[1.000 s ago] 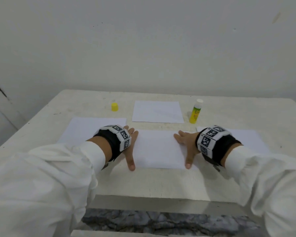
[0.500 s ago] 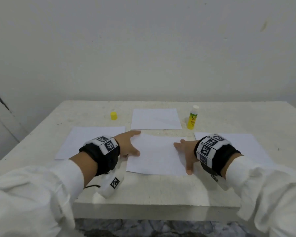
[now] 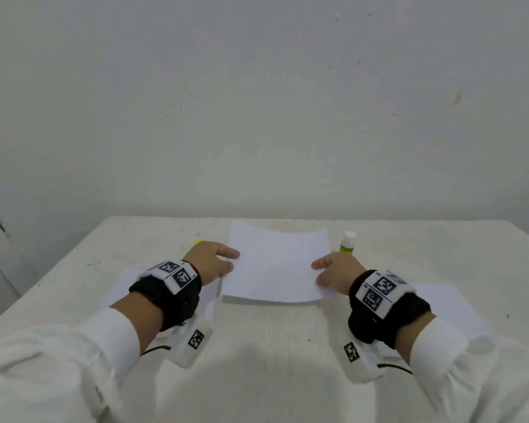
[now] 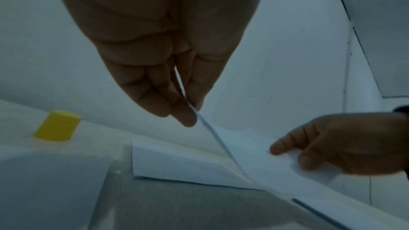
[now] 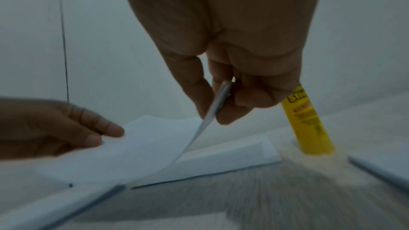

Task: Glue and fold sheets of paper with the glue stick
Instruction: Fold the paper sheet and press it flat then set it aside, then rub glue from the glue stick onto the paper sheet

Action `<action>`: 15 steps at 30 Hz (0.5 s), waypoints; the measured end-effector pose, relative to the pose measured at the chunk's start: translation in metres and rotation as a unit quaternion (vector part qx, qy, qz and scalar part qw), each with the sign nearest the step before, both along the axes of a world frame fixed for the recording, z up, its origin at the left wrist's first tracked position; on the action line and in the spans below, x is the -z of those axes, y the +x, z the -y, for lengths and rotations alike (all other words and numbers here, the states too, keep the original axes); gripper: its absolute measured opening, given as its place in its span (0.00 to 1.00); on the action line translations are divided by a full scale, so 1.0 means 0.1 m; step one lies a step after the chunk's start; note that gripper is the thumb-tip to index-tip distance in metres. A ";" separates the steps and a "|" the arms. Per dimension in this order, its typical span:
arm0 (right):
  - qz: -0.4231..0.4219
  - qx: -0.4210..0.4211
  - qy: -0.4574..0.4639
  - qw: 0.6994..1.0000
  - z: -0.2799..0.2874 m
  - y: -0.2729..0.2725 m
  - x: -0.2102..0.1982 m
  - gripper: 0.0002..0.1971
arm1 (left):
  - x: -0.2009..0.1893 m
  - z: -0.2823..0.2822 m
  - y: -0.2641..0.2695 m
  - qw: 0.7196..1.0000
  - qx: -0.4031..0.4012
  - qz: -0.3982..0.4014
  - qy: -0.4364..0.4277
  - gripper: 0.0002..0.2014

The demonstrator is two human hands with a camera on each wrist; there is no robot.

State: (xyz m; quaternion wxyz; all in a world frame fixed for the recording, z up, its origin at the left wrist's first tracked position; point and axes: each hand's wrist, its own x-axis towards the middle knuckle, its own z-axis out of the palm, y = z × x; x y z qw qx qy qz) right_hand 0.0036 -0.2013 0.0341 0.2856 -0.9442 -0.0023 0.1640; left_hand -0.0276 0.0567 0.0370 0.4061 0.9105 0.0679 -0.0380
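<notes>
A white sheet of paper (image 3: 274, 267) is lifted off the table, held by both side edges. My left hand (image 3: 219, 264) pinches its left edge (image 4: 194, 109) between thumb and fingers. My right hand (image 3: 330, 271) pinches the right edge (image 5: 218, 104) the same way. The sheet (image 5: 137, 149) sags between the hands. The glue stick (image 3: 347, 242) stands upright and uncapped behind my right hand, its yellow body (image 5: 309, 125) close to the fingers. Its yellow cap (image 4: 57, 125) sits on the table beyond my left hand, almost hidden in the head view.
A folded white sheet (image 4: 177, 165) lies flat on the table under the raised one, also seen as the folded sheet (image 5: 232, 155). More sheets lie at the left (image 3: 126, 282) and right (image 3: 449, 306) of the white table (image 3: 272, 346). A bare wall stands behind.
Both hands went from resting flat on the middle sheet to pinching its side edges and lifting it up and away from me. The head camera tilted upward.
</notes>
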 end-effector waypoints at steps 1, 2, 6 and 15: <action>0.009 0.000 -0.038 0.999 -0.08 0.07 -0.04 0.22 | -0.01 0.01 0.11 1.000 0.002 -0.001 0.029 0.16; 0.024 -0.007 -0.079 0.997 -0.13 0.19 -0.05 0.22 | -0.01 0.02 0.22 0.998 0.008 -0.009 0.061 0.18; 0.024 -0.030 -0.199 0.979 -0.42 0.61 -0.05 0.20 | 0.01 0.05 0.68 0.982 0.053 -0.060 0.170 0.24; -0.081 -0.027 -0.331 0.940 -0.49 1.36 0.56 0.16 | 0.80 0.00 1.54 0.907 0.116 -0.154 0.375 0.27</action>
